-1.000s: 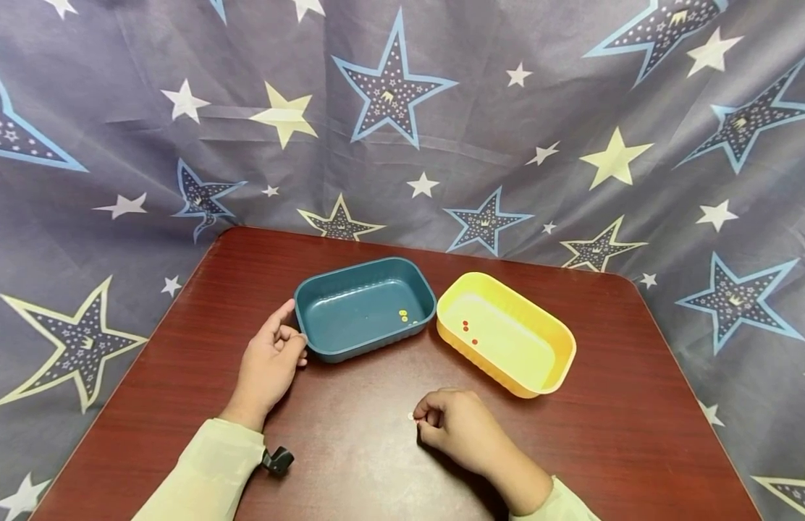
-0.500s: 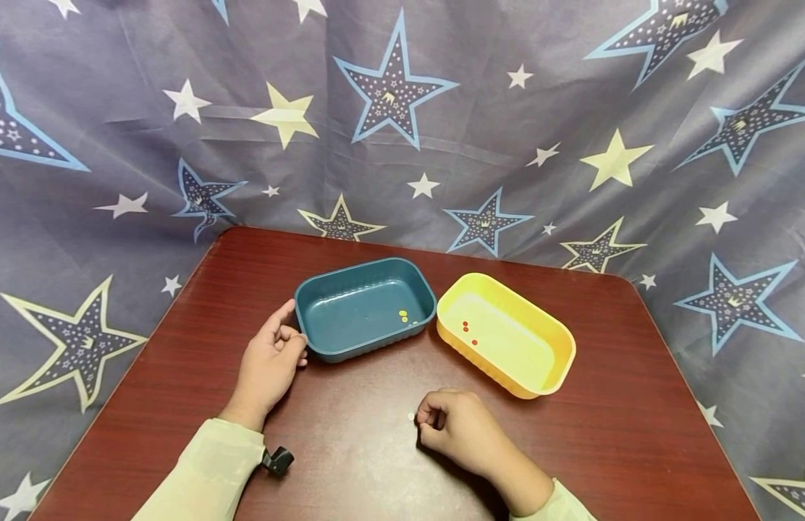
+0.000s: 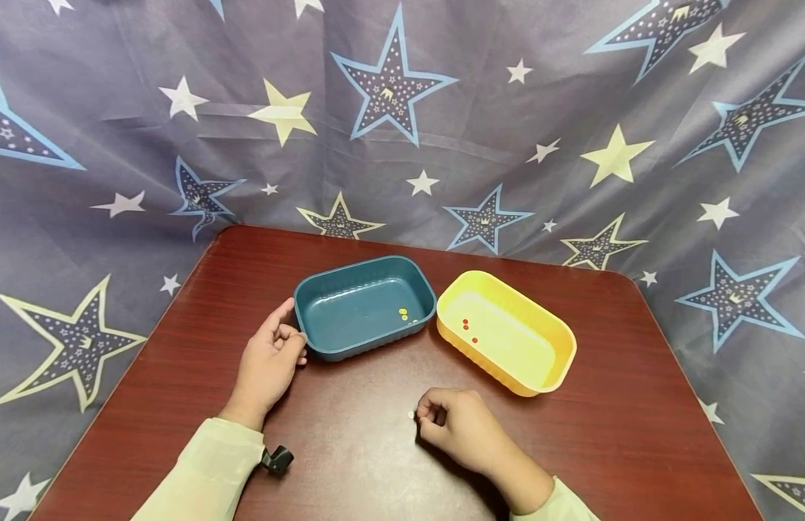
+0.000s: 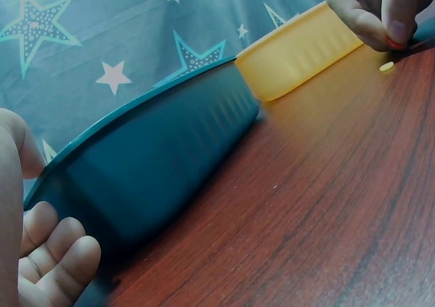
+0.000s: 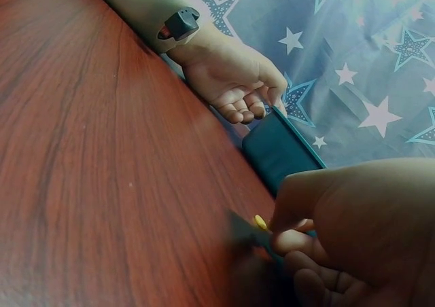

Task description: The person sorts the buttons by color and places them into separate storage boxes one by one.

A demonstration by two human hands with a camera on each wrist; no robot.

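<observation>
My right hand (image 3: 461,430) is low over the table, pinching a small red disc (image 4: 394,43) between thumb and forefinger. Just left of its fingertips, a small yellow disc (image 4: 387,66) lies on the wood; it looks whitish in the head view. My left hand (image 3: 268,362) holds the left end of a dark teal tray (image 3: 350,347) at the rim with thumb and forefinger, the other fingers curled beneath. Several small yellow discs (image 3: 404,314) lie in that tray. A yellow tray (image 3: 507,376) to its right contains several red discs (image 3: 466,327).
The two trays stand side by side, almost touching at their near corners, on a reddish-brown wooden table (image 3: 350,449). A star-patterned grey curtain (image 3: 402,166) hangs behind and around it. A black device (image 3: 277,460) is strapped to the left wrist.
My right fingertips have drawn slightly right, away from the small disc on the table, which now lies apart from them. The left hand and both trays have stayed put.
</observation>
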